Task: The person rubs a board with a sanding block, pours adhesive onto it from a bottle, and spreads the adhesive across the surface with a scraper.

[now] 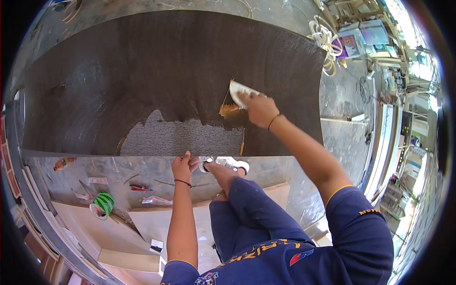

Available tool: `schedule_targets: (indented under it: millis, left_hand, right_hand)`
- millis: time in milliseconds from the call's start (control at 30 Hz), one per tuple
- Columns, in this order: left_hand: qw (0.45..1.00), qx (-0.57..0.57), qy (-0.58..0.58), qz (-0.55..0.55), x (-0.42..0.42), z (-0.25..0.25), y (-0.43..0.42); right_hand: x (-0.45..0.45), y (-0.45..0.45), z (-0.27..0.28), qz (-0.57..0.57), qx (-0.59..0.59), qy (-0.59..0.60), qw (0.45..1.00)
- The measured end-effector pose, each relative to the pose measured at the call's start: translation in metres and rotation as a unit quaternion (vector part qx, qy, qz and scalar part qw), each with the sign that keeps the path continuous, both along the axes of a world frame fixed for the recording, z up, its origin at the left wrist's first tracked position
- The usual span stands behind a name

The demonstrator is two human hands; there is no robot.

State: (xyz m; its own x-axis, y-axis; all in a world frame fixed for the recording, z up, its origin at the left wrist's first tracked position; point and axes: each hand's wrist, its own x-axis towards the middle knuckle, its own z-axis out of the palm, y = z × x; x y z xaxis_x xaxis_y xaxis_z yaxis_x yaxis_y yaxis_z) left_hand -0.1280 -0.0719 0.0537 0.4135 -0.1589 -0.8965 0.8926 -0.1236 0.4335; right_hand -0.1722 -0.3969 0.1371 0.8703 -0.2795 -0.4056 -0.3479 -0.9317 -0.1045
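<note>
A large dark brown board [166, 61] spans the view, its surface covered in a streaky, partly shiny coating. Along its near edge lies an uncoated grey patch [180, 137] with a ragged border. My right hand [262, 110] is closed round a flat white spreader [241, 93], tilted against the board right of the middle. Beside the spreader's lower end is a yellow-brown smear of glue [231, 110]. My left hand [184, 164] pinches the board's near edge, thumb at the top and fingers curled below. A thin dark band circles each wrist.
On the floor below lie a green striped roll [102, 205], red-handled pliers [140, 188] and a plastic bottle [65, 164]. Pale panels [166, 223] rest near my legs. A coiled white hose [325, 42] and plastic boxes [370, 34] are at upper right.
</note>
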Motion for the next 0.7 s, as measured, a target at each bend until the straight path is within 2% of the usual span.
schedule_targets:
  millis: [100,167,333,400,467,533,600,667,700]
  left_hand:
    - [1.0,0.001,0.017,-0.011,-0.001,-0.003,0.005]
    - [1.0,-0.009,0.023,-0.013,0.001,-0.004,0.005]
    - [0.999,-0.018,0.028,-0.037,0.003,-0.007,0.009]
    - [0.999,-0.021,0.026,-0.034,0.005,-0.007,0.009]
    - [0.999,-0.017,0.03,-0.029,0.005,-0.004,0.01]
    - [0.997,-0.034,0.045,-0.059,0.009,0.001,0.011]
    - [0.996,-0.042,0.049,-0.053,0.012,0.006,0.014]
    - [0.997,-0.038,0.033,-0.064,0.018,0.018,0.016]
    - [0.996,-0.036,0.038,-0.066,0.024,0.031,0.018]
  right_hand:
    - [-0.033,0.058,0.003,0.022,0.047,0.042,0.998]
    - [-0.059,0.089,0.0,0.039,0.049,0.006,0.998]
    - [-0.09,0.149,0.023,0.028,0.12,0.035,0.992]
    - [-0.089,0.153,0.033,0.023,0.224,0.131,0.965]
    - [-0.058,0.141,0.064,0.04,0.256,0.162,0.952]
    - [-0.007,0.118,0.089,0.034,0.228,0.13,0.964]
    - [0.031,0.097,0.072,0.031,0.17,-0.049,0.984]
    - [0.059,0.09,0.044,0.026,0.086,-0.145,0.985]
    - [0.054,0.1,0.022,0.006,0.059,-0.119,0.991]
